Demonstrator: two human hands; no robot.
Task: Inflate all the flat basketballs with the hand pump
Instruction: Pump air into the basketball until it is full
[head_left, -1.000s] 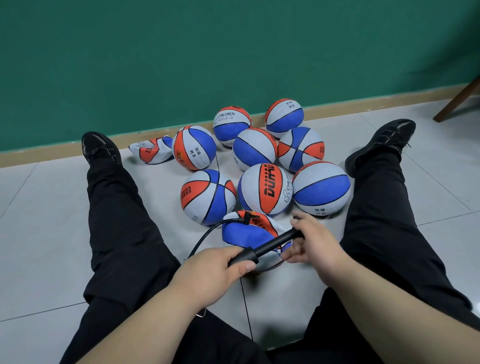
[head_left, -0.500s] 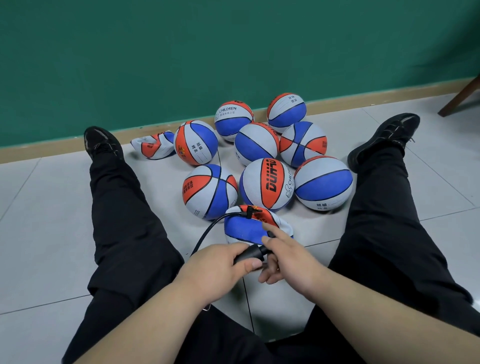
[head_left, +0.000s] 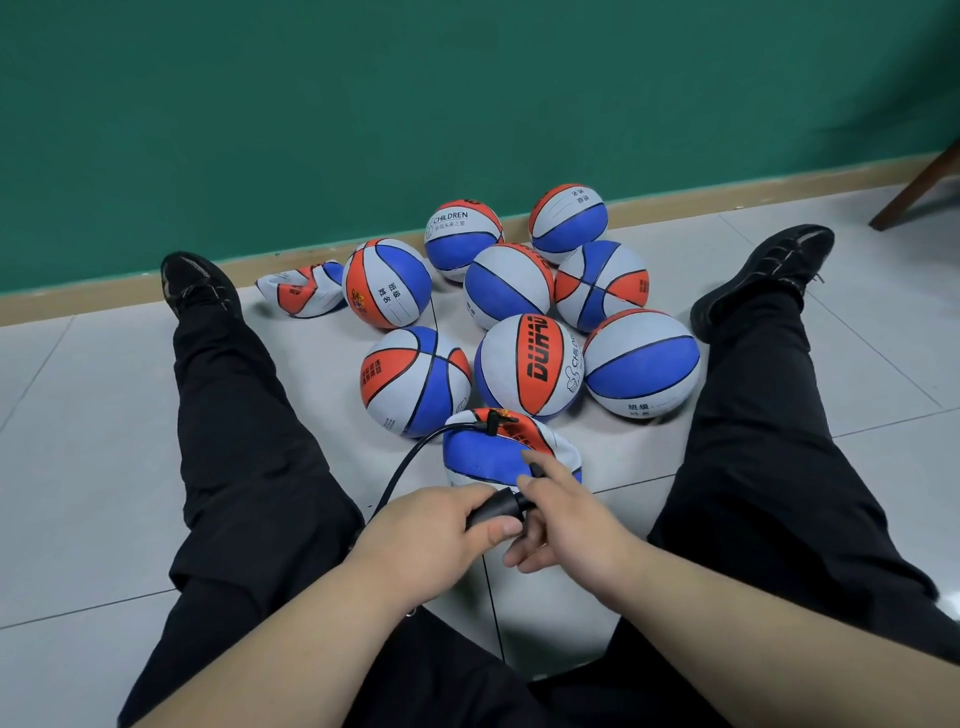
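Note:
I sit on the floor with my legs spread. My left hand (head_left: 441, 535) grips the black body of the hand pump (head_left: 493, 512). My right hand (head_left: 566, 525) holds the pump's handle, pushed in close against the body. A black hose (head_left: 410, 462) curves from the pump up to a needle stuck in the top of a partly flat red, white and blue basketball (head_left: 488, 454) just beyond my hands. A fully flat, crumpled basketball (head_left: 304, 291) lies at the back left by my left shoe.
Several round red, white and blue basketballs (head_left: 530, 364) cluster between my legs (head_left: 249, 415) up to the green wall's wooden skirting (head_left: 78, 296). My black shoes point outward. A wooden furniture leg (head_left: 914, 187) stands at the far right on the grey floor tiles.
My right hand has pushed the pump handle in from its extended position until it meets the body in my left hand. The view has shifted slightly downward.

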